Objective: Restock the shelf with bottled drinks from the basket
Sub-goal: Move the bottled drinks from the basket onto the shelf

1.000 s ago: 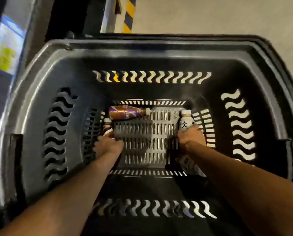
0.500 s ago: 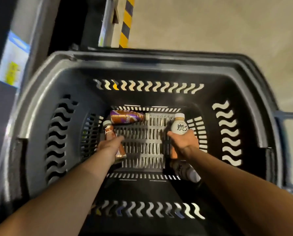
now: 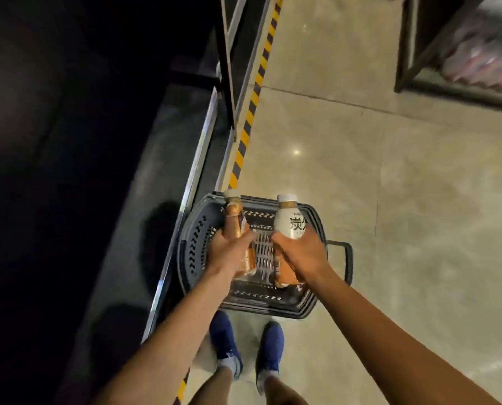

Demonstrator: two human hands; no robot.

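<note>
- Bottles, two, both lifted clear above the basket (image 3: 311,217): a brown bottle (image 3: 234,220) in the left hand (image 3: 229,252), a white bottle (image 3: 287,222) with dark lettering in the right hand (image 3: 301,255).
- Grip: left fingers (image 3: 245,238) curl around the brown bottle's middle, cap end pointing away; right fingers (image 3: 279,239) wrap the white bottle's lower body, neck and cap standing free above them.
- Step in hand, as judged: carrying from basket to shelf; pick-up is done, placing is not yet begun.
- Next move calls for: swinging both bottles left toward the dark shelf (image 3: 144,206) and setting them upright.
- Surroundings: basket sits on the tiled floor (image 3: 404,200), just beside the shelf edge; blue shoes (image 3: 225,343) stand behind it.
</note>
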